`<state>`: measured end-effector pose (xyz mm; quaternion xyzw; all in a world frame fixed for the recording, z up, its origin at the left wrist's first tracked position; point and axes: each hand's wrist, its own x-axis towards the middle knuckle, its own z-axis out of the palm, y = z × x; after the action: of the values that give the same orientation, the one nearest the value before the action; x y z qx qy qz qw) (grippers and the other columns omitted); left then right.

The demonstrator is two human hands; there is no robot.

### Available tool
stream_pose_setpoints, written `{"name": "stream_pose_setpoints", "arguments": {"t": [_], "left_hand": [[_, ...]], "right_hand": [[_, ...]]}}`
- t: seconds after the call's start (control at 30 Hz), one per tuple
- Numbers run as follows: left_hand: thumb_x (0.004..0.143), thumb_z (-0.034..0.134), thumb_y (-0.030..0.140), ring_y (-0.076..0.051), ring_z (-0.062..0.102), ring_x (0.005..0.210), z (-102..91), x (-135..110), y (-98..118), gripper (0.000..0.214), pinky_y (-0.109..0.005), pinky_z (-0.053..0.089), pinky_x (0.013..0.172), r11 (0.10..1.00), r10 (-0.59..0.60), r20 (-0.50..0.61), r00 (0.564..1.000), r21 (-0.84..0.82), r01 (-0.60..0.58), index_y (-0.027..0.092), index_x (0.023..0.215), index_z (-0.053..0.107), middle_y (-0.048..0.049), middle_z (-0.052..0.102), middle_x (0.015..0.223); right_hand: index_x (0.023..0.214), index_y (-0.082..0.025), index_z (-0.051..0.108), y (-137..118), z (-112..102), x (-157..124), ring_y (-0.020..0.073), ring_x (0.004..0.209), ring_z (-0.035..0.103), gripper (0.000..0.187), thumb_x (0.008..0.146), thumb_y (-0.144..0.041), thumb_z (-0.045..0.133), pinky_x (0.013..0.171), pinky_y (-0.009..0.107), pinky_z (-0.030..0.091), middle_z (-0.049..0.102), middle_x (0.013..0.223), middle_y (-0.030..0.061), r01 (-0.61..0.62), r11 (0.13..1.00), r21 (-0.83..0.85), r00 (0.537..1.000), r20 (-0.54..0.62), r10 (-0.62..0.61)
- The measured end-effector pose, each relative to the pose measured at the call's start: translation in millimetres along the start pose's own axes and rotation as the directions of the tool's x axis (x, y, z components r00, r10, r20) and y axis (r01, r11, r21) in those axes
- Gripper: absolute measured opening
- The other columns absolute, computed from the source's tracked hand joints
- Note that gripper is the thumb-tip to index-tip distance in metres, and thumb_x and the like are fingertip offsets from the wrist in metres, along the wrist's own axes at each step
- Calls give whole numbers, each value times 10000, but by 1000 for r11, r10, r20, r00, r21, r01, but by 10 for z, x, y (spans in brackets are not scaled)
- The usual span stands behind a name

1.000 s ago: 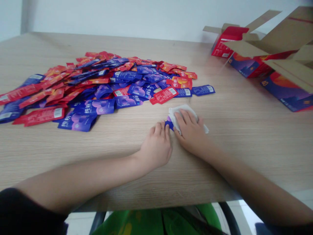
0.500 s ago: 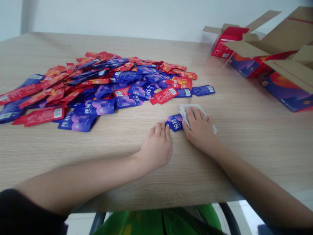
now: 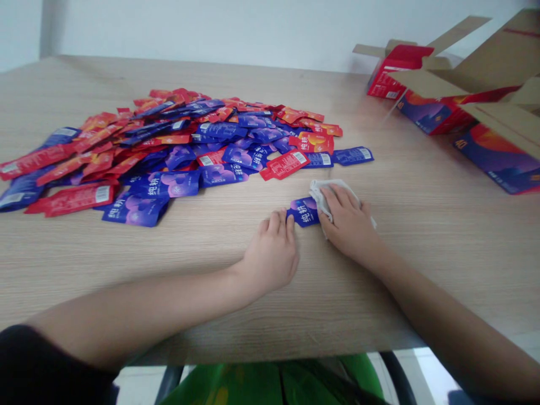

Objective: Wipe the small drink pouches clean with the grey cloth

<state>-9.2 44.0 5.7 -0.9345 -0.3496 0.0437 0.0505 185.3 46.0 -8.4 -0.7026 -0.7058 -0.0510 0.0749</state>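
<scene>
A blue sachet lies flat on the wooden table in front of me. My left hand rests on the table with fingers together, its fingertips pressing the sachet's left end. My right hand lies on a crumpled white cloth, fingers bent over it, pressing it onto the sachet's right part. Behind them spreads a big pile of red and blue sachets.
Opened cardboard boxes printed red and blue stand at the table's back right. The table's near edge runs just under my forearms. A green seat shows below the edge.
My right hand has slid the white cloth to the right along the blue sachet, uncovering most of it. My left hand has stayed on the sachet's left end.
</scene>
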Motion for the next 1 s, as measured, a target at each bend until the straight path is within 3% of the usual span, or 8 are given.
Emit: {"name": "stream_pose_setpoints", "arguments": {"t": [0.1,0.27,0.33,0.5,0.63,0.73,0.9,1.0], "left_hand": [[925,408,310,-420,432,1342,-9,2,2,659,-466,423,1022,1000,-5,9,1000,4,4,-111,1432,380,-334,412,1467],[925,397,296,-406,479,1292,-27,4,1,592,-465,449,981,1000,0,-9,1000,5,0,-93,1363,482,-320,493,1406],[928,385,289,-406,489,1279,-30,3,-1,567,-462,451,975,1000,9,-16,1000,4,-9,-88,1330,519,-313,519,1381],[920,416,315,-414,447,1326,-23,1,-3,662,-458,428,1013,1000,-10,11,1000,13,10,-104,1431,387,-327,420,1465],[923,409,316,-417,436,1338,-12,-2,0,662,-457,424,1018,1000,-5,16,1000,18,4,-101,1437,381,-326,419,1466],[919,416,320,-424,443,1329,-9,-1,2,673,-464,426,1011,1000,-12,11,1000,20,12,-109,1437,375,-338,414,1463],[926,387,297,-408,469,1301,-13,1,3,607,-462,443,979,1000,-2,-9,1000,-4,2,-99,1382,459,-324,462,1434],[927,392,299,-409,461,1310,-14,1,4,626,-463,441,981,1000,-11,-10,1000,-6,11,-103,1407,424,-326,445,1446]], "right_hand": [[1428,-149,436,-57,23,-6,328,1368,384,517,978,-371,314,1019,575,329,434,1513,169,1,1000,-24,1000,-16,-1],[1443,-141,423,-331,11,-105,330,1376,356,535,964,-365,349,1023,554,303,401,1537,169,254,967,-14,967,0,-254],[1454,-153,414,-342,-6,-124,316,1385,347,539,964,-370,353,1029,538,300,392,1547,152,295,956,6,955,11,-295],[1458,-164,402,-55,-16,-55,319,1377,370,538,977,-390,312,1039,551,315,421,1527,154,103,995,0,995,5,-103],[1438,-141,417,58,15,3,352,1344,405,542,980,-403,292,991,566,364,448,1489,200,-32,999,-25,999,-13,32],[1428,-124,430,-88,30,-25,360,1355,380,539,981,-393,297,1000,588,338,433,1498,213,35,998,-46,999,-28,-36],[1452,-134,413,-334,-1,-115,329,1383,346,543,972,-379,344,1030,557,309,392,1541,179,275,962,-10,961,14,-274],[1465,-165,398,-237,-19,-98,306,1401,341,540,973,-382,347,1048,554,306,386,1555,149,236,972,8,971,25,-236]]}}
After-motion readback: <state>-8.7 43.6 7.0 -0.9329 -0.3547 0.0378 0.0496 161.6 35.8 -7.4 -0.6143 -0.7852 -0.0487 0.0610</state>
